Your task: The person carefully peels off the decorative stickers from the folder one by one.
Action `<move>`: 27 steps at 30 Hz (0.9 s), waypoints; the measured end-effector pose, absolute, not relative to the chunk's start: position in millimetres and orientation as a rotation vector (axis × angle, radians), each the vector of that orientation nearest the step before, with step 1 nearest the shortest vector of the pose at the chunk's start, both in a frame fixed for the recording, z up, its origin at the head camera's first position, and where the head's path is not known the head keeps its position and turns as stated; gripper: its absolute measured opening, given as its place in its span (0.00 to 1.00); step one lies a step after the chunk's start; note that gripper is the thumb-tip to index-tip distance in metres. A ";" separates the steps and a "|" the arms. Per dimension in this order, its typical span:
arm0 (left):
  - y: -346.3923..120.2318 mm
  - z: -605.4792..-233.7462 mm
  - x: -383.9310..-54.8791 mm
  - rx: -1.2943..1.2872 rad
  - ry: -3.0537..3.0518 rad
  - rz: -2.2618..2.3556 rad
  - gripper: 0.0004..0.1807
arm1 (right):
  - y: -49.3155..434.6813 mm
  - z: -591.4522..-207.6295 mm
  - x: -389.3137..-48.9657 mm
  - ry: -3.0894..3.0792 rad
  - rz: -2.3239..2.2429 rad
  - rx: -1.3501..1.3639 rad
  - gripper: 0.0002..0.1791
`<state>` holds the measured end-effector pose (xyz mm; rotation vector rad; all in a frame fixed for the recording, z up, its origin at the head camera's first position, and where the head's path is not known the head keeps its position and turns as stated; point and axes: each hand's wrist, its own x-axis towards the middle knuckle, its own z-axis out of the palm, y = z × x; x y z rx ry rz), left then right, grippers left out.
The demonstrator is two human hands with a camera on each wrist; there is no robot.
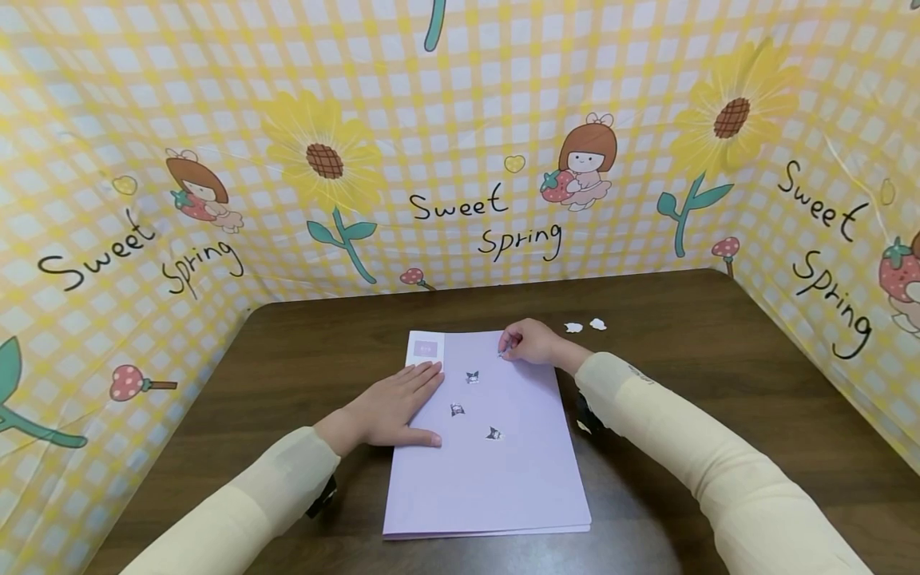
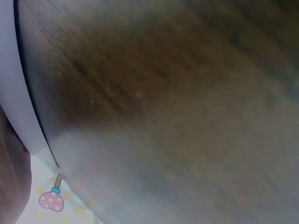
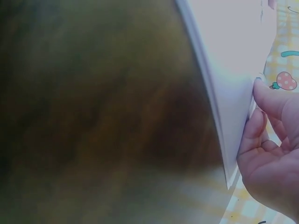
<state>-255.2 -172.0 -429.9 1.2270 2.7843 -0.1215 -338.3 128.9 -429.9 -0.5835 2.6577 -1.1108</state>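
A lilac folder (image 1: 503,479) lies on the table with a white label (image 1: 426,348) at its upper left. Three small dark-and-white cartoon stickers are on it: an upper sticker (image 1: 472,377), a middle sticker (image 1: 457,410) and a lower sticker (image 1: 493,434). My left hand (image 1: 395,405) rests flat on the folder's left edge, fingers straight and thumb spread. Near the upper right corner, my right hand (image 1: 529,342) pinches a small pale sticker (image 1: 501,355) between thumb and fingers, low over the cover. Its print is hidden. The right wrist view shows the curled fingers (image 3: 254,130) beside the folder's edge.
Two white scraps of paper, a left scrap (image 1: 573,327) and a right scrap (image 1: 598,324), lie beyond the folder on the dark wooden table (image 1: 287,375). A yellow checked cloth (image 1: 446,120) with printed flowers and lettering hangs around the back and sides.
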 end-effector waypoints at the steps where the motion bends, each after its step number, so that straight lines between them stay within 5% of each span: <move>1: -171.9 -430.1 -255.2 1.226 2.785 -0.120 0.60 | 129.0 -430.1 -338.2 2.661 -1.116 -0.582 0.02; 27: -172.7 -430.5 -255.6 1.246 2.788 -0.098 0.59 | 136.9 -430.0 -338.2 2.577 -1.319 -0.524 0.04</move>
